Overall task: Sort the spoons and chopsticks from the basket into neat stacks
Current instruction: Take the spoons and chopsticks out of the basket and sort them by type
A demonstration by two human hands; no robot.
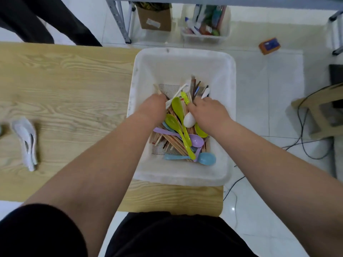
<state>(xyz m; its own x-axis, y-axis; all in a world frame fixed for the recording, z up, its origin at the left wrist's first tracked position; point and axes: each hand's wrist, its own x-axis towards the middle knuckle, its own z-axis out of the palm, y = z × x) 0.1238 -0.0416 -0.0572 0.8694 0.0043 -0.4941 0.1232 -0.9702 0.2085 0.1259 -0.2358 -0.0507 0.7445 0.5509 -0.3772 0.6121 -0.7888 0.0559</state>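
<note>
Black clothing [167,236] is seen at the bottom edge, and two bare forearms are stretched from it into the white basket [181,52]. The basket is set on the right end of the wooden table [65,80], partly overhanging it. Wooden chopsticks [174,141] are heaped in it, with a green spoon [177,106], a white spoon [189,120], a purple spoon [195,140] and a blue spoon [206,158] lying across them.

The left hand [154,106] and the right hand [207,110] are buried in the far part of the heap, backs up, fingers curled down out of sight. Whether anything is pinched cannot be told.

A stack of white spoons [26,140] is laid well to the left on the table. On the floor beyond, a cardboard box [155,18], a white bin [206,23] and an orange block [269,45] are seen.
</note>
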